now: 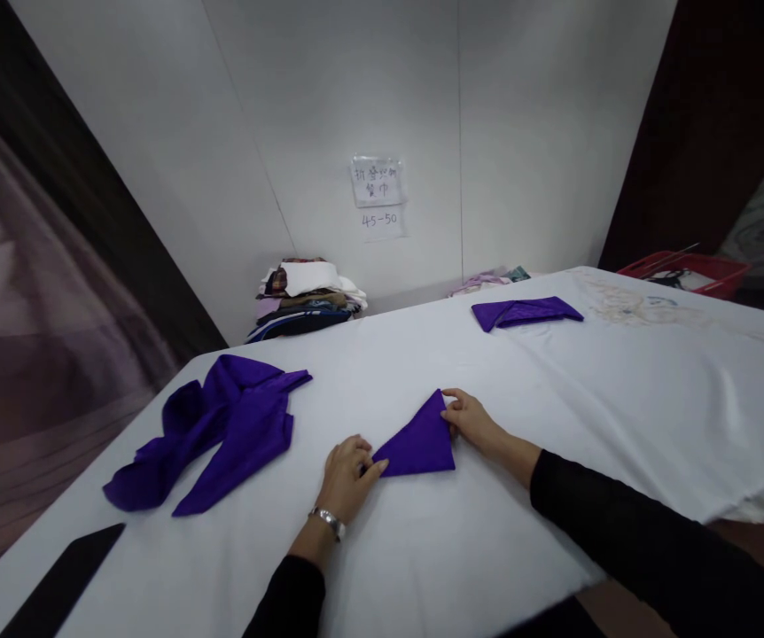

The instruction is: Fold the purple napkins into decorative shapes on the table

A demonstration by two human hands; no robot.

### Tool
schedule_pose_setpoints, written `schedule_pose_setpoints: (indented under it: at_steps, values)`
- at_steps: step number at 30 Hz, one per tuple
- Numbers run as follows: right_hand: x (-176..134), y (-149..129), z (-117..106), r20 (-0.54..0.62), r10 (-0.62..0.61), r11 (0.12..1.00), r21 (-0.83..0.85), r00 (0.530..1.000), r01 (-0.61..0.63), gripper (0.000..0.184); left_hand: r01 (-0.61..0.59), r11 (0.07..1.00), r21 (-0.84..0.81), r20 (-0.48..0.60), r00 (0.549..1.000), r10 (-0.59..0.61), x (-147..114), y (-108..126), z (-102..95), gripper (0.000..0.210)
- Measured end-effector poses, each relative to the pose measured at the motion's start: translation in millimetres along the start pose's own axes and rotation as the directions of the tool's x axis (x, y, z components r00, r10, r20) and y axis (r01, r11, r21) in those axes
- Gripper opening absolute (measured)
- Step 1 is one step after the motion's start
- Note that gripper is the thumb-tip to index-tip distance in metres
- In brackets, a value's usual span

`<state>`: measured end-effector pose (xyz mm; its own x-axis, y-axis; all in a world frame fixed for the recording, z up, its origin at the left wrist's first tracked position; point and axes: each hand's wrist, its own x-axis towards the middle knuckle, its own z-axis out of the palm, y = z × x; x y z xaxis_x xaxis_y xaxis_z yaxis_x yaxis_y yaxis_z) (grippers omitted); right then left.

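Note:
A purple cloth (420, 443) lies folded into a triangle on the white-covered table (422, 558). My left hand (347, 478), with a silver bracelet at the wrist, pinches the triangle's left corner between thumb and fingers. At its upper right corner, my right hand (471, 421) grips the edge with thumb and forefinger. To the left rests a crumpled heap of purple cloth (236, 434), loosely spread with its ends trailing. Farther back on the right is a flat, folded purple cloth (526, 312).
Behind the table's far edge stands a stack of folded clothes (308, 297). A red basket (721, 275) sits at the far right. Near the left front edge lies a dark flat strip (63, 585). Paper signs (378, 195) hang on the wall, and a sheer curtain (42, 292) hangs at left.

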<state>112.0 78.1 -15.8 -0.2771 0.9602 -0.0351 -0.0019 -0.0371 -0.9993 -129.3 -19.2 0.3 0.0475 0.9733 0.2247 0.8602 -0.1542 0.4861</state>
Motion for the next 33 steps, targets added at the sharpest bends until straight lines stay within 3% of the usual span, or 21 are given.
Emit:
schedule_pose_setpoints:
  at_steps: [7, 20, 25, 33]
  values:
    - [8.1, 0.0, -2.1, 0.013, -0.056, 0.997, -0.046, 0.998, 0.057, 0.052, 0.006, 1.0, -0.016, -0.002, 1.0, -0.006, -2.6, -1.4, 4.3, 0.026]
    - [19.1, 15.0, -5.4, 0.023, -0.102, 0.983, -0.151, 0.994, 0.105, 0.051, -0.17, 0.958, -0.229, -0.054, 0.985, 0.162, -3.8, 8.2, 5.8, 0.025]
    - [19.9, 17.8, -5.4, 0.037, -0.114, 0.978, -0.17, 0.993, 0.118, 0.05, -0.126, 0.958, -0.259, -0.068, 0.991, 0.112, -6.8, 8.1, 11.6, 0.024]
    - [22.1, 13.7, -6.0, 0.057, -0.117, 0.984, -0.125, 0.991, 0.124, 0.048, 0.047, 0.974, -0.222, -0.037, 0.998, -0.057, -15.2, 17.2, 9.0, 0.021]
